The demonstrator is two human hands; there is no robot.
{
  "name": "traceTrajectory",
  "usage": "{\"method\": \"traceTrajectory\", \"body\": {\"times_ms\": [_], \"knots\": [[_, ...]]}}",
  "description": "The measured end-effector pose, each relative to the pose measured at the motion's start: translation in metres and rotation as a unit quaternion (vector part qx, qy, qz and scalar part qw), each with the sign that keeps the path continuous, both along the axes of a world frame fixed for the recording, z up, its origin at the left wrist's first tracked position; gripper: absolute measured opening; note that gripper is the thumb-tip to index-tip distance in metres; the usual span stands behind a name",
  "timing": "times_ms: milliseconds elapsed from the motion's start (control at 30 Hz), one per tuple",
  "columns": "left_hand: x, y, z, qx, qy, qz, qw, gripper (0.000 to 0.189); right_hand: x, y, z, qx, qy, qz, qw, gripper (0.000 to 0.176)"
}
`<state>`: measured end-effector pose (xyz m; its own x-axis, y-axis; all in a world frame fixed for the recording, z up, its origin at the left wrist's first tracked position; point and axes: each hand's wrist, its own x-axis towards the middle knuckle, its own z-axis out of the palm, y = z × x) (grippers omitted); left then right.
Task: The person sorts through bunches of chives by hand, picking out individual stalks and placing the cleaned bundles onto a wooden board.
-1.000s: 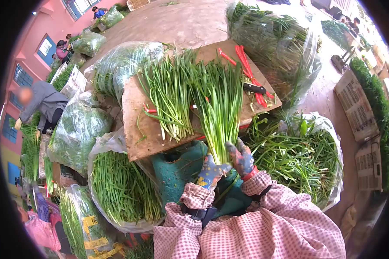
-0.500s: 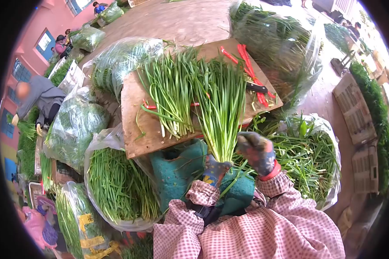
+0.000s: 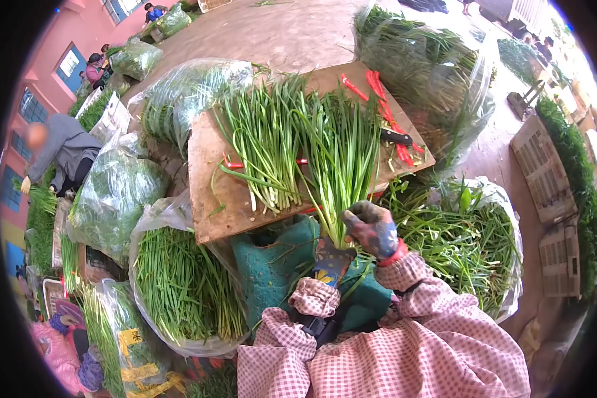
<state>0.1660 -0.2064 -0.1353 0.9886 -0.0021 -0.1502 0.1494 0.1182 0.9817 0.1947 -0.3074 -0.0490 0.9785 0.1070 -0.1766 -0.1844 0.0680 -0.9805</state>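
My left hand [image 3: 331,260], in a patterned glove, is wrapped round the pale lower ends of a bunch of green stalks [image 3: 338,166]. The leafy tops of that bunch lie on a wooden board [image 3: 209,212]. My right hand [image 3: 370,227], gloved too, is beside the stalks' lower part with its fingers curled; what they pinch, if anything, is too small to make out. A second bunch [image 3: 265,146] rests on the board to the left. Red ties [image 3: 385,99] and a black-handled knife [image 3: 396,136] lie at the board's right side.
Open bags of greens stand left [image 3: 179,285] and right [image 3: 464,245] of my lap. A large wrapped bag [image 3: 431,73] is behind the board at the right. At the left a person in grey [image 3: 69,149] bends over greens. Crates [image 3: 544,166] stand far right.
My right hand has moved left and slightly down, closer to the stalks. My left hand still holds the bunch. The person in pink at lower left has shifted.
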Motion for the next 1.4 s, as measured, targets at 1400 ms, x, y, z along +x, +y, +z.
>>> {"method": "traceTrajectory", "body": {"times_ms": [1400], "knots": [[-0.006,0.021,-0.004,-0.153,0.02,-0.111,0.982,0.056,0.004,-0.001,0.002,0.021,-0.051,0.083,0.995,0.013]]}}
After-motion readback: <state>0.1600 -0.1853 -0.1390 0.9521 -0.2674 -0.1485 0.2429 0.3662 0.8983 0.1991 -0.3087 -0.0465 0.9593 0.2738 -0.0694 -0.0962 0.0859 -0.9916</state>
